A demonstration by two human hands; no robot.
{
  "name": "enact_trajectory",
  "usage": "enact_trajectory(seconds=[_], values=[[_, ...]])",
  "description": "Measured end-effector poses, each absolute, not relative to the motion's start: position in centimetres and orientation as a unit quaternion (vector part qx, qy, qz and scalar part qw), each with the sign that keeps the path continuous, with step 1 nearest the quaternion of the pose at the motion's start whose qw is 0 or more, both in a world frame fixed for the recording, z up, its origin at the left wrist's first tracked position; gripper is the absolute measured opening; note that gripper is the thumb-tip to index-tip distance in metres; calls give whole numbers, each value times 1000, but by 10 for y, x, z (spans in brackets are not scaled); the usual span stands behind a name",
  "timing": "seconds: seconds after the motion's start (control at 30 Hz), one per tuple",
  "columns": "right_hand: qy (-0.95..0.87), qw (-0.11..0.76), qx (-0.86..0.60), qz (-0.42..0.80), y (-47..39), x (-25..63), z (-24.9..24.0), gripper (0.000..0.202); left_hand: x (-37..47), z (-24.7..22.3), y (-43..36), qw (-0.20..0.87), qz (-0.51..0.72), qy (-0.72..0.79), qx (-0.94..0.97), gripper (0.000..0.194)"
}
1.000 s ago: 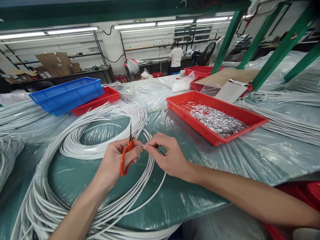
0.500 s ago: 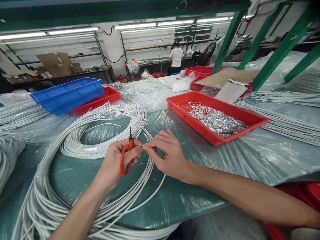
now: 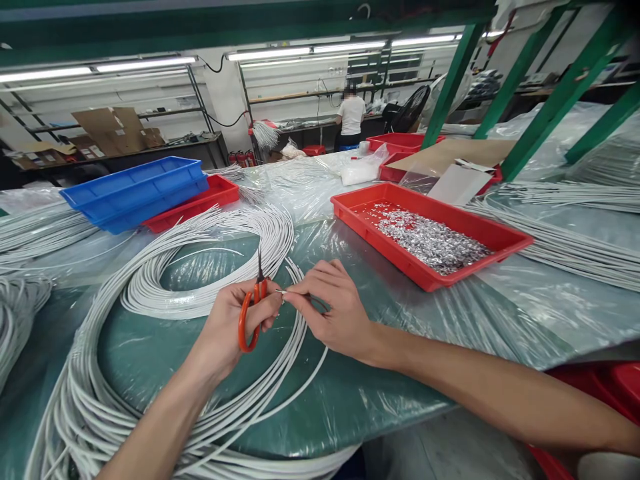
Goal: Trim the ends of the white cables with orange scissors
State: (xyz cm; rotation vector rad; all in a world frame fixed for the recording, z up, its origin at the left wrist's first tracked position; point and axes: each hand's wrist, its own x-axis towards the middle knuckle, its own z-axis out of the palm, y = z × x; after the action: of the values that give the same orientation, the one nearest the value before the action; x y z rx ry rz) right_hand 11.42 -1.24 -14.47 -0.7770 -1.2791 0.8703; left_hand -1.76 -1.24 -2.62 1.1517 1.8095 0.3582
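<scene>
My left hand (image 3: 239, 320) is closed around orange-handled scissors (image 3: 244, 327), whose dark blades point up and away. Just to its right, my right hand (image 3: 333, 308) pinches the end of a thin cable (image 3: 318, 303) between thumb and forefinger. The fingertips of both hands nearly meet at the small cable tip, and its detail is too small to make out. Beneath and around the hands lies a large coil of white cables (image 3: 95, 333) on the green, plastic-covered table (image 3: 350, 407).
Right of centre stands a red tray (image 3: 425, 277) holding many small silvery pieces. Blue trays (image 3: 135, 193) rest over another red tray (image 3: 223, 191) at left. More cable bundles lie at both sides. Green posts (image 3: 453, 87) rise at right; a person (image 3: 351, 115) is far behind.
</scene>
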Motion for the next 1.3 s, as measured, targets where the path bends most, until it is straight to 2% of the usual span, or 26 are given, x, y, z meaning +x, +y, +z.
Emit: enact_trajectory(seconds=[0.33,0.77,1.0,1.2,1.3], values=[[-493,629,-300,521,-15,110,-146,23,-10,-21,-11,448,136,736,490,21],[-461,610,-291,575,-12,108,-149,28,-16,-21,-10,446,133,729,501,21],[-451,607,-306,578,-10,109,-149,27,-26,-21,0,445,153,722,508,35],[-442,598,-318,588,-7,110,-149,29,-20,-14,3,397,183,740,511,45],[-430,591,-322,601,-7,110,-150,29,-18,-9,7,351,243,758,494,38]])
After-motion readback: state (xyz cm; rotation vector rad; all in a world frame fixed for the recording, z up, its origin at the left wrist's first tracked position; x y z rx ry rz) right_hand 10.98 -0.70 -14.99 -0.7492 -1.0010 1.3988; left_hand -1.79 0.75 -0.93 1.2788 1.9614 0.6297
